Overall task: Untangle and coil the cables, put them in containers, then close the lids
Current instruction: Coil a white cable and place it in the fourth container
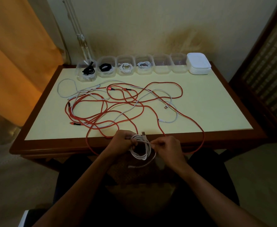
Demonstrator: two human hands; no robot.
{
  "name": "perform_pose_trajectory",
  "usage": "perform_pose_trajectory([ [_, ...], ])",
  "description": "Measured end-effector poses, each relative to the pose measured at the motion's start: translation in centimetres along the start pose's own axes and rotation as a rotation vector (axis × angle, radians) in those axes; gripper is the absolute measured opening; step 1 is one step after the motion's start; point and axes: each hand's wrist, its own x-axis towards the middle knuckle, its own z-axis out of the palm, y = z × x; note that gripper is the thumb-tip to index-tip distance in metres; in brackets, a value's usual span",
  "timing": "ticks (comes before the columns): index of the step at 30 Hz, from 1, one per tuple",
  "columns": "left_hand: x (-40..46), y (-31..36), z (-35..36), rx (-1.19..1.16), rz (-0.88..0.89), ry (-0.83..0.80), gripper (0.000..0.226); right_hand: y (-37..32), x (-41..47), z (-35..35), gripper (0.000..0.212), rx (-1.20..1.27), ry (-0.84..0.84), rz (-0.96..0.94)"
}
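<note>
A white cable [140,149], wound into several round loops, hangs just off the near edge of the table [216,112], held between both hands. The left hand [122,142] has its fingers curled round the left side of the coil, and the right hand [166,145] pinches the strand at the coil's right side; the two hands are close together with the loops between them. A metal plug end sticks up from the top of the coil, and a loose tail of the same white cable curves down and left below the loops. On the pale yellow tabletop lies a wide tangle of red cables [126,102], braided-looking and thin, crossing over one another with dark-and-red plug ends showing at the far middle and near left. One red loop drops over the near edge on either side of the hands. White cables [172,104] thread through the same tangle, one looping out to the far left. Along the far edge stands a row of six clear containers [162,66], all open: the two at the left hold black coils, the next two white coils. At the row's right end sits a stack of white lids [199,63].
</note>
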Motion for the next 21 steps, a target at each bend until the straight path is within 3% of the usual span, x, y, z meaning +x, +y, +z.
perform_pose_trajectory([
  [3, 0.3, 0.4, 0.1, -0.009, -0.003, 0.006, 0.013, -0.3, 0.0, 0.2, 0.011, 0.140, -0.015, 0.114],
  [7, 0.3, 0.3, 1.6, 0.048, -0.025, 0.125, 0.013, -0.9, 0.2, -0.3, 0.021, 0.770, -0.282, 0.490],
  [14, 0.3, 0.5, 2.8, 0.159, 0.154, 0.151, 0.016, -1.0, 0.3, -0.2, 0.030, 0.858, -0.390, 0.739],
  [18, 0.4, 0.4, 2.7, 0.176, 0.225, 0.070, 0.023, -1.3, 0.0, -0.4, 0.029, 1.089, -0.515, 0.794],
  [21, 0.4, 0.5, 2.5, 0.036, 0.250, 0.062, 0.019, -1.6, -0.2, -0.1, 0.026, 1.258, -0.514, 0.771],
])
